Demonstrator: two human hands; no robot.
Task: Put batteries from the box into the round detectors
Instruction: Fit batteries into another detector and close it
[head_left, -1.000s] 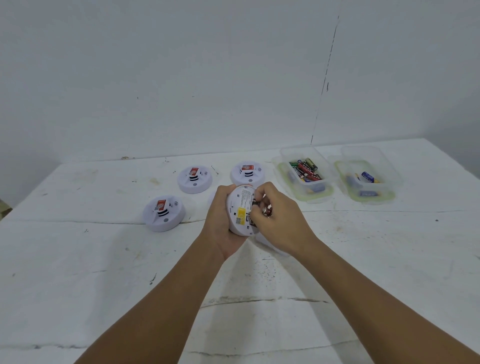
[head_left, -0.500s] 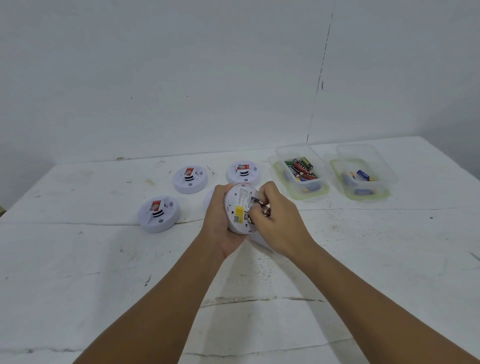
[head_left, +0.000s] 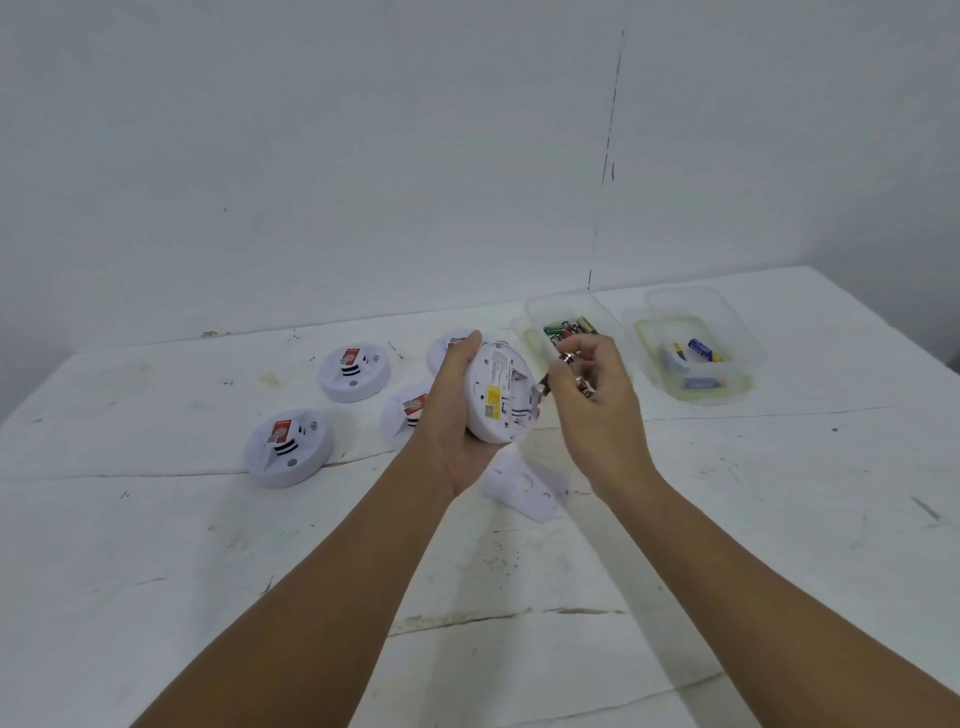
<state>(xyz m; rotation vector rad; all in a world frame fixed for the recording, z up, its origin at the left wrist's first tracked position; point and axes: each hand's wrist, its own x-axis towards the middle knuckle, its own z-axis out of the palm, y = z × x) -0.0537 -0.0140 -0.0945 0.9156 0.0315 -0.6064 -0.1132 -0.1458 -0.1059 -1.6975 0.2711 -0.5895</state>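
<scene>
My left hand (head_left: 454, 415) grips a white round detector (head_left: 496, 400) above the table, its back with a yellow label turned toward me. My right hand (head_left: 597, 410) is just right of the detector's edge, fingers curled round batteries (head_left: 569, 359); a metal end and a bit of red casing show between the fingers. Behind my right hand stands the clear battery box (head_left: 540, 312) with several green and red batteries. A white cover piece (head_left: 524, 488) lies on the table under the held detector.
More round detectors sit face up on the white table (head_left: 156, 545): one at the back left (head_left: 354, 371), one at the front left (head_left: 288, 447), one behind my left wrist (head_left: 402, 415), one mostly hidden (head_left: 447, 345). Further right stands a second clear box (head_left: 727, 322) holding a few batteries.
My right hand has drawn back to the right, off the detector's back, still holding batteries. The detector's back is now more exposed in my left hand.
</scene>
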